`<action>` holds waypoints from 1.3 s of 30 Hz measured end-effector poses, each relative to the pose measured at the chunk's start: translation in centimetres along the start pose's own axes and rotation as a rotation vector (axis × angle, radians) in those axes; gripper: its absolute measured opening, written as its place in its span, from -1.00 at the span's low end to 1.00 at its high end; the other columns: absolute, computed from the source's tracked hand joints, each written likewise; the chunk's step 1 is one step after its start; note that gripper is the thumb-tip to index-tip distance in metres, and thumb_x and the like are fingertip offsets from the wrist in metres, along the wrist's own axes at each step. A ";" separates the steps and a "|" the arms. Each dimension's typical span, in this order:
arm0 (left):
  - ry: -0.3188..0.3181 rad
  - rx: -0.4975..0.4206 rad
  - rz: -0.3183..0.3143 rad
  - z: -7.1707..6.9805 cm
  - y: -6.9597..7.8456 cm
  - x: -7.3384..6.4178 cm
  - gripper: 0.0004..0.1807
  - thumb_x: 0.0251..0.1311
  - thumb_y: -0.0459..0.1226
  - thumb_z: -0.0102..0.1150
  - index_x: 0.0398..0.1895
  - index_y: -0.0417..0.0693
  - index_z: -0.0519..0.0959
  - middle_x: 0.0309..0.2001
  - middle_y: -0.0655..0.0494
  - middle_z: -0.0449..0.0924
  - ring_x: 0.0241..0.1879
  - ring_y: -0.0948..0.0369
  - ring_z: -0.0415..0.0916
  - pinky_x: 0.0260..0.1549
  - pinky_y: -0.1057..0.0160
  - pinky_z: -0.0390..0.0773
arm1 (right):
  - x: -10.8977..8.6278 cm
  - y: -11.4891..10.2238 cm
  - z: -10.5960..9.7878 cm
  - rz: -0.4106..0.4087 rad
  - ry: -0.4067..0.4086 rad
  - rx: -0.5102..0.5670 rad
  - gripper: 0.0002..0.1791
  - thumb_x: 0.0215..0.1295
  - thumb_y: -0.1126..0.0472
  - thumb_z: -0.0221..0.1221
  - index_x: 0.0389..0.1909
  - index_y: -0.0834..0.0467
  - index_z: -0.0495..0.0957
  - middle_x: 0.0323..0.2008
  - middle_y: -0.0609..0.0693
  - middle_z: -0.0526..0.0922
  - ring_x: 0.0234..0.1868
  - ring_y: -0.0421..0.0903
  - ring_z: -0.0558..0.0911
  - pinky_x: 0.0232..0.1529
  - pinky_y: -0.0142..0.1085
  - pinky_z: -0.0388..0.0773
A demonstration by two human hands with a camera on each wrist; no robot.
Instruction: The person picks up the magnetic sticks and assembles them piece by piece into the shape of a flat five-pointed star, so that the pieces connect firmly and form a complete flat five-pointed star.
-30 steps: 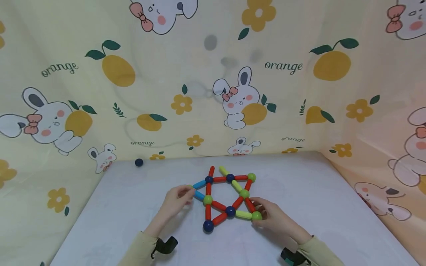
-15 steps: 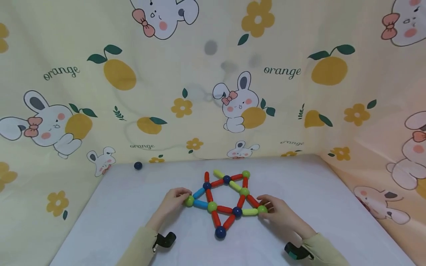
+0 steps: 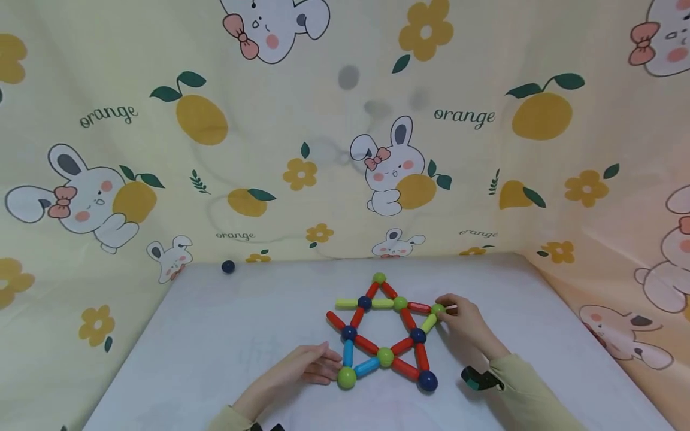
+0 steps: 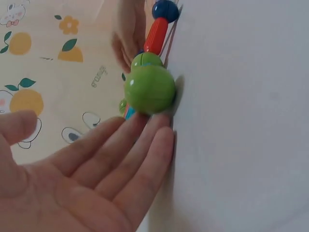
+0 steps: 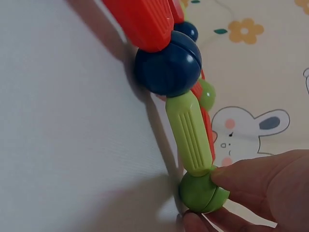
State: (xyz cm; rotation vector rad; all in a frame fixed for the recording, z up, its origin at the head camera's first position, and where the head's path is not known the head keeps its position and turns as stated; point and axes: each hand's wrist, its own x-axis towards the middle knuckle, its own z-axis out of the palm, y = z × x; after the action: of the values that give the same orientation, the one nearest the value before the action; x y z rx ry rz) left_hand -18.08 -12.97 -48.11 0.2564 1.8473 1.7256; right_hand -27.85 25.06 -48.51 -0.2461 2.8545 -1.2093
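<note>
A star of magnetic rods and balls [image 3: 367, 344] lies flat on the white table, built from red, blue and yellow-green rods with green and dark blue balls. My right hand [image 3: 466, 320] pinches the green ball [image 5: 198, 191] at the star's right tip between thumb and fingers; a yellow-green rod [image 5: 190, 133] and a red rod meet there. Straight fingers of my left hand [image 3: 307, 365] reach the green ball [image 4: 149, 89] at the lower left tip, where two blue rods [image 3: 368, 366] join. On the left side, a red rod [image 3: 335, 321] and a yellow-green rod [image 3: 347, 303] have free outer ends.
A loose dark blue ball [image 3: 228, 267] sits at the table's back left. Behind rises a cream curtain [image 3: 302, 90] printed with rabbits and oranges. The white tabletop [image 3: 226, 323] spreads around the star.
The star has turned counterclockwise as seen from above. My right hand has moved away from me with its green ball; my left hand came nearer, its fingers loosening from a pinch to straight.
</note>
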 end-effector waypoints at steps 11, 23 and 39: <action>0.101 -0.058 0.198 -8.6 3.4 -1.1 -0.27 0.47 0.10 -0.34 0.28 -0.44 0.25 0.23 -0.35 0.33 0.18 -0.18 0.37 0.12 0.00 0.43 | 0.6 0.2 -0.4 -0.001 -0.018 0.011 -0.67 0.26 0.33 0.19 0.02 0.36 0.50 -0.02 0.28 0.55 -0.06 0.20 0.57 -0.05 0.00 0.55; 0.653 -0.043 0.319 -23.1 4.9 -1.3 -0.24 0.39 0.18 -0.25 0.29 -0.32 0.25 -0.01 0.22 0.48 0.05 0.30 0.42 0.26 0.06 0.25 | 0.8 0.7 -0.2 0.020 -0.017 0.022 -0.67 0.29 0.29 0.17 0.04 0.32 0.50 -0.02 0.22 0.55 -0.06 0.15 0.56 -0.05 -0.03 0.56; 0.782 -0.227 0.219 -24.6 4.3 -0.3 -0.13 0.39 0.24 -0.60 0.44 -0.29 0.04 0.50 -0.11 -0.17 0.47 -0.01 -0.35 0.38 -0.05 -0.28 | 0.6 0.9 0.2 0.021 -0.004 0.019 -0.68 0.30 0.29 0.18 0.05 0.28 0.50 0.00 0.19 0.55 -0.04 0.12 0.56 -0.03 -0.02 0.54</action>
State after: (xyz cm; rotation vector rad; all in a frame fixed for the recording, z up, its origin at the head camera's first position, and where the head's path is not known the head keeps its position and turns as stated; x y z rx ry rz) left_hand -32.12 -33.32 -44.33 -0.3801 2.1584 2.3943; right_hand -28.52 25.45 -49.30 -0.2174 2.8335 -1.2294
